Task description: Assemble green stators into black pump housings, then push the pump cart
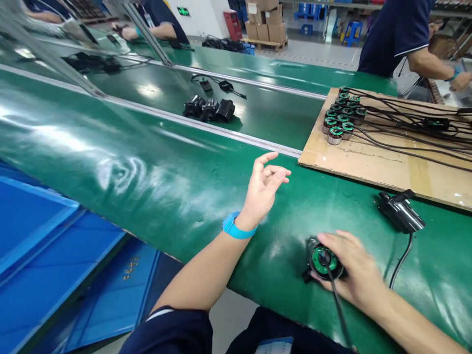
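- The right hand (354, 268) wraps its grip round the motor (321, 259), steadying it on the green tabletop (165, 187) near the front edge, its cable (337, 305) trailing towards the person.
- The left hand (263, 189) hovers with fingers spread, its grip holding nothing.
- A black housing (401, 212) lies near, within reach.
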Motion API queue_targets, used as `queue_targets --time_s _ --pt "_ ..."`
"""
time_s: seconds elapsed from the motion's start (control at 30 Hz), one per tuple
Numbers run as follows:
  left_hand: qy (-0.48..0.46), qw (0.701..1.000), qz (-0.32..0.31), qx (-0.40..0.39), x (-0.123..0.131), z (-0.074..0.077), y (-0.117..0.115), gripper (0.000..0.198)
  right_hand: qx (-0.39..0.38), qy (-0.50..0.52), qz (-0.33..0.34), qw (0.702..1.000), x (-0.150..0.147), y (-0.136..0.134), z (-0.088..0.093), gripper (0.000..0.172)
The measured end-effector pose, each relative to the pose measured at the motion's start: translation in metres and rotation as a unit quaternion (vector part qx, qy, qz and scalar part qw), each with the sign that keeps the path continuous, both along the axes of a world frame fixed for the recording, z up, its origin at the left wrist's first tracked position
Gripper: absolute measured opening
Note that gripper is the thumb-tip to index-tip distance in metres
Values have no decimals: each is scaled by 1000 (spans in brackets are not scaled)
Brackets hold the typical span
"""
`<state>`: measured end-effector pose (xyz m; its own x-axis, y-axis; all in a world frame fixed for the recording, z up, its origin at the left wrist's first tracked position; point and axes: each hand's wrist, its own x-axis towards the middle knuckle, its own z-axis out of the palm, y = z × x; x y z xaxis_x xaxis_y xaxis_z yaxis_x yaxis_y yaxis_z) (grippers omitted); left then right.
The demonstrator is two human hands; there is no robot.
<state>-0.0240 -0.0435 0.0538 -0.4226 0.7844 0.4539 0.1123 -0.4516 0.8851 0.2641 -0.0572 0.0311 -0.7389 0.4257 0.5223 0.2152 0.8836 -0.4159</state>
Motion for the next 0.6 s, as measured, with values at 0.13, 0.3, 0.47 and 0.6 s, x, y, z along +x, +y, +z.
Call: queue_targets --time_s 0.13,0.3,0.47,0.6 --pt "23 1000 11 1 -2 1 0 58 24 74 38 996 -6 -2 16 76" --pt "26 999 21 18 -4 2 -1 56 19 110 -52 992 17 -10 32 71" --pt "38 999 6 -6 -1 0 -1 55 24 14 52 998 -12 -3 7 70" --pt "52 999 12 11 -3 1 -2 53 12 73 6 997 2 -12 22 71"
